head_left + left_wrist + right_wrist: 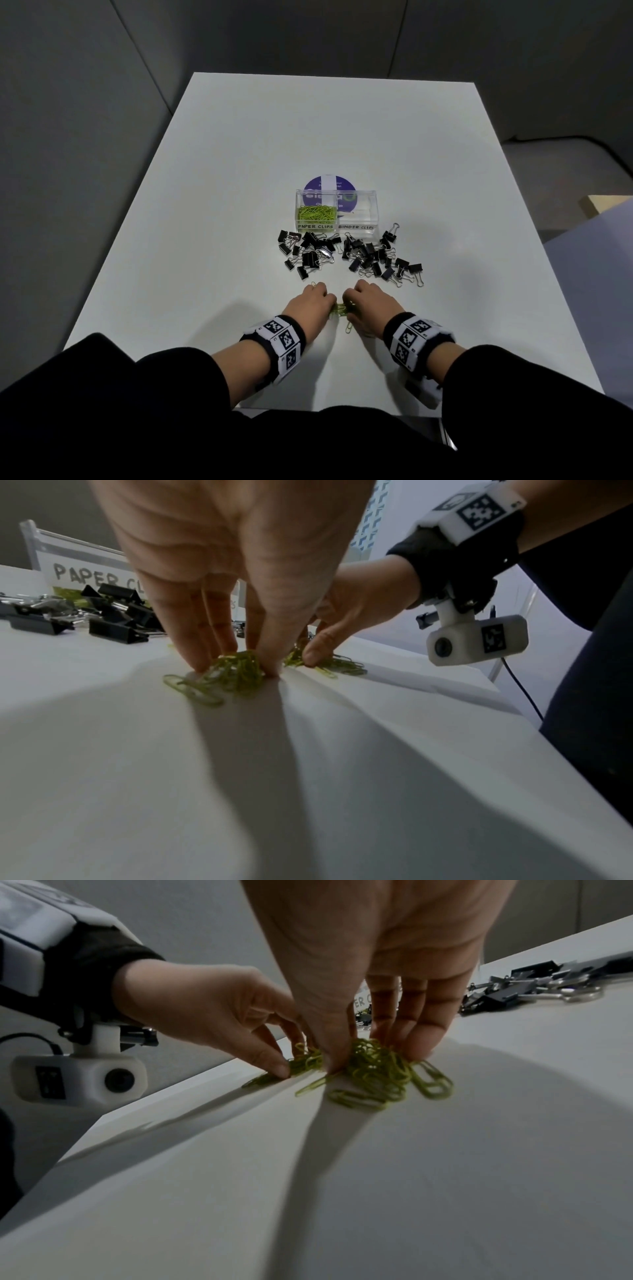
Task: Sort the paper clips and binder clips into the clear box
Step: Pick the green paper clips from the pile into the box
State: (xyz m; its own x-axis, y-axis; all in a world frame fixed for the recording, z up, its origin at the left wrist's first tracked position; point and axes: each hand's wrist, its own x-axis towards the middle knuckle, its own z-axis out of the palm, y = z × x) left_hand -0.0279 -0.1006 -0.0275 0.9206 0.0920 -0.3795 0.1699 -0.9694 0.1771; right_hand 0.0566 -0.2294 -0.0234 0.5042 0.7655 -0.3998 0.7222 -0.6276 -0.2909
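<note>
The clear box (374, 205) stands mid-table with two labelled compartments. Its left one holds green paper clips (315, 213); its right one shows nothing inside. Black binder clips (349, 253) lie scattered just in front of it. Near the table's front, my left hand (327, 303) and right hand (347, 298) meet over a small heap of green paper clips (337, 308). In the left wrist view the left hand (240, 666) pinches a clump of clips (240, 677) between thumb and fingers. In the right wrist view the right hand (375, 1058) pinches another clump (377, 1074).
A purple round sticker (329, 185) lies behind the box. Single loose paper clips lie by my right wrist (348, 327) and beyond my left knuckles (312, 284). The white table (205, 205) ends close to my body; a pale block (606, 205) sits off its right side.
</note>
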